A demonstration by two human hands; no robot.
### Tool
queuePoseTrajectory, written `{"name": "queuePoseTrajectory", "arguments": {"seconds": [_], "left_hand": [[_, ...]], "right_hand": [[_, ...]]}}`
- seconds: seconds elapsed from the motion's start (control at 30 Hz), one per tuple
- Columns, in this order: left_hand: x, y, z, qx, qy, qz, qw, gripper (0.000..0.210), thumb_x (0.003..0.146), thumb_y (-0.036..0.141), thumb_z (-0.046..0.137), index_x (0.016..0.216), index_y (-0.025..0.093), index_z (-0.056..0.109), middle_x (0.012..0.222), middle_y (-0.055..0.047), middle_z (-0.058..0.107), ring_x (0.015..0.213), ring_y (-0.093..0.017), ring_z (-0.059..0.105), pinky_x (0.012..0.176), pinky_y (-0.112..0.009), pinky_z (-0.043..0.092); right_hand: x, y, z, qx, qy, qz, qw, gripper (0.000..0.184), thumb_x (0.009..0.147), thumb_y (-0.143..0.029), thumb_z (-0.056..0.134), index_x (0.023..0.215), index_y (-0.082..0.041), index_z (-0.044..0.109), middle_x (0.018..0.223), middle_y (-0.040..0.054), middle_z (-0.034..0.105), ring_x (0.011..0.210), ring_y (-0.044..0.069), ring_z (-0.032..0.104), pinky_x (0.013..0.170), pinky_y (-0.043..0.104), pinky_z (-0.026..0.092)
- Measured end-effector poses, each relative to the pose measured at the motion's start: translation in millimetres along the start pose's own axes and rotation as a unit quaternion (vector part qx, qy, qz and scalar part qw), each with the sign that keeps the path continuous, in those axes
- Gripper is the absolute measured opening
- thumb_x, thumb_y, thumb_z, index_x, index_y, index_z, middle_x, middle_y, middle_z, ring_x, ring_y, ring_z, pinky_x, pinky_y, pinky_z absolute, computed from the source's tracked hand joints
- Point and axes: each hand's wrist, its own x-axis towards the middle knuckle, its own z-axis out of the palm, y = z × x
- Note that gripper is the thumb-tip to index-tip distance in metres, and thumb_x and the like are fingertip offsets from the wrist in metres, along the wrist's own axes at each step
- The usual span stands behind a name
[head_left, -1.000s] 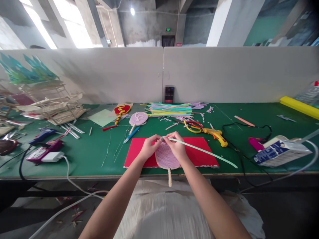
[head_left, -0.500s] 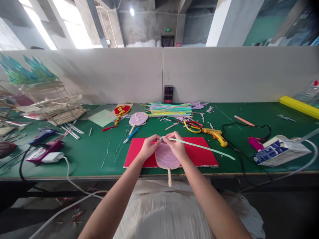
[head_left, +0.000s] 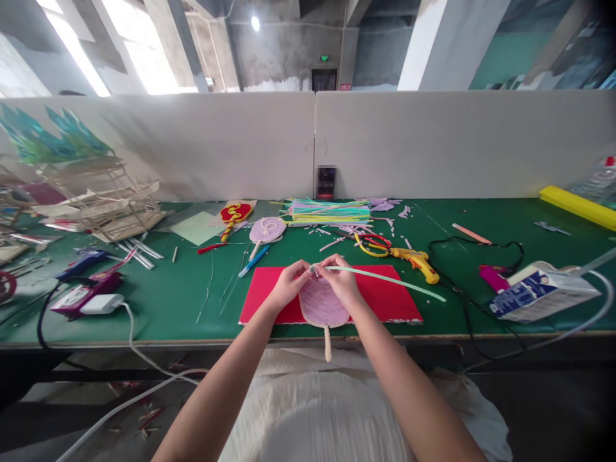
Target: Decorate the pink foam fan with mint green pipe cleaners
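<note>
A pale green pipe cleaner point(head_left: 394, 280) runs out to the right from between my fingers, its free end hanging over the red board. My left hand point(head_left: 294, 282) pinches its curled end, where a small green coil point(head_left: 312, 269) shows at the fingertips. Close against it, my right hand point(head_left: 341, 279) has thumb and fingers closed on the same strip. Beneath both hands lies a lilac fan-shaped piece point(head_left: 325, 305) with a cream edge, its short cream handle point(head_left: 328, 346) sticking out past the table edge. My hands cover its upper part.
The red board point(head_left: 385, 301) lies under the fan. Behind it are a bundle of pastel pipe cleaners point(head_left: 330, 212), a round lilac fan point(head_left: 267, 230), scissors point(head_left: 375, 242) and a yellow glue gun point(head_left: 416, 260). Cables and a carton point(head_left: 548, 295) stand right; a power strip point(head_left: 89, 295) is left.
The free end of the green pipe cleaner has drawn slightly left and up. My right fingers have shifted a little; both hands stay in place. At the far left edge, a round object looks different.
</note>
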Motion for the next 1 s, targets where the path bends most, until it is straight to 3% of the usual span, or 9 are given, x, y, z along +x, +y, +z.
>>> {"name": "queuePoseTrajectory", "arguments": {"seconds": [0.37, 0.6, 0.7, 0.83, 0.9, 1.0], "left_hand": [[1.0, 3.2, 0.2, -0.009, 0.02, 0.003, 1.0, 0.03, 0.086, 0.042, 0.046, 0.074, 0.015, 0.055, 0.072, -0.003, 0.06, 0.072, -0.014, 0.056, 0.073, -0.026, 0.044], [3.2, 0.2, -2.2, -0.083, 0.047, -0.016, 0.995, 0.025, 0.084, 0.038, 0.048, 0.072, 0.016, 0.052, 0.067, -0.001, 0.06, 0.069, -0.014, 0.057, 0.073, -0.028, 0.045], [3.5, -0.3, -3.9, -0.101, 0.067, -0.033, 0.992, 0.025, 0.082, 0.039, 0.05, 0.071, 0.017, 0.052, 0.066, -0.001, 0.059, 0.068, -0.014, 0.056, 0.073, -0.028, 0.045], [2.3, 3.4, -6.4, -0.119, 0.103, -0.05, 0.986, 0.026, 0.081, 0.04, 0.05, 0.069, 0.017, 0.05, 0.064, 0.0, 0.055, 0.067, -0.014, 0.054, 0.073, -0.028, 0.046], [1.4, 5.8, -6.9, -0.128, 0.101, -0.055, 0.985, 0.026, 0.08, 0.04, 0.05, 0.068, 0.017, 0.049, 0.062, 0.001, 0.054, 0.065, -0.014, 0.054, 0.072, -0.028, 0.046], [0.4, 7.1, -6.4, -0.117, 0.072, -0.058, 0.989, 0.025, 0.08, 0.038, 0.05, 0.067, 0.017, 0.05, 0.062, 0.0, 0.055, 0.065, -0.013, 0.053, 0.07, -0.027, 0.045]], "right_hand": [[-1.8, -2.1, 0.6, 0.002, -0.007, 0.013, 1.0, 0.028, 0.065, -0.044, 0.07, 0.072, -0.022, 0.054, 0.068, -0.0031, 0.061, 0.067, 0.015, 0.062, 0.066, 0.029, 0.05], [-2.7, -4.5, 1.3, 0.023, 0.003, 0.017, 1.0, 0.025, 0.066, -0.042, 0.07, 0.074, -0.021, 0.058, 0.069, -0.001, 0.065, 0.069, 0.016, 0.063, 0.068, 0.029, 0.051], [-4.7, -4.5, 1.6, -0.02, -0.006, -0.03, 0.999, 0.021, 0.07, -0.041, 0.067, 0.075, -0.021, 0.062, 0.071, 0.0006, 0.065, 0.066, 0.015, 0.062, 0.065, 0.029, 0.05], [-6.0, -5.1, 1.1, -0.077, -0.043, -0.12, 0.989, 0.019, 0.076, -0.039, 0.061, 0.086, -0.025, 0.069, 0.089, 0.0036, 0.066, 0.082, 0.018, 0.062, 0.069, 0.029, 0.05], [-4.5, -6.1, -0.9, -0.049, -0.034, -0.107, 0.992, 0.022, 0.076, -0.039, 0.061, 0.092, -0.025, 0.068, 0.088, 0.0034, 0.065, 0.08, 0.017, 0.061, 0.066, 0.028, 0.051], [0.3, -7.4, -7.7, 0.025, -0.03, -0.028, 0.999, 0.03, 0.072, -0.041, 0.065, 0.096, -0.023, 0.063, 0.071, 0.0, 0.061, 0.063, 0.014, 0.059, 0.05, 0.024, 0.047]]}}
